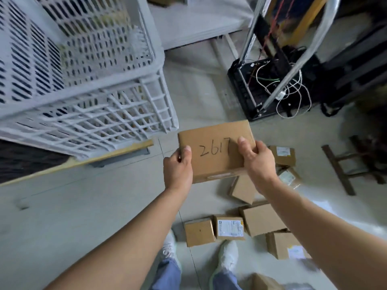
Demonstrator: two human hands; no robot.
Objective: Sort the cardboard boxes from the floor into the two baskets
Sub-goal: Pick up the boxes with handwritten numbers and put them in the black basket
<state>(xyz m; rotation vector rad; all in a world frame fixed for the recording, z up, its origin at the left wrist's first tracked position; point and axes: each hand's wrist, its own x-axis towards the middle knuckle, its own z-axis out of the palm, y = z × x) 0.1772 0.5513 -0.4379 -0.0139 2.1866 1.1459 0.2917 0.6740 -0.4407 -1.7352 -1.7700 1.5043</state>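
Observation:
I hold a flat cardboard box (213, 143) marked "2617" in front of me, above the floor. My left hand (178, 168) grips its left edge and my right hand (258, 162) grips its right edge, thumbs on top. The box hangs just right of a white plastic lattice basket (88, 105) that fills the upper left. Several more cardboard boxes lie on the floor below and to the right, among them a plain one (200, 232), a labelled one (229, 227) and a larger one (261, 218). Only one basket is in view.
A black open frame with wires (270, 88) and metal poles stands at the upper right. A dark wooden rack (345, 168) lies on the floor at right. The basket rests on a wood-edged platform (117, 151). My white shoes (228, 254) stand by the boxes.

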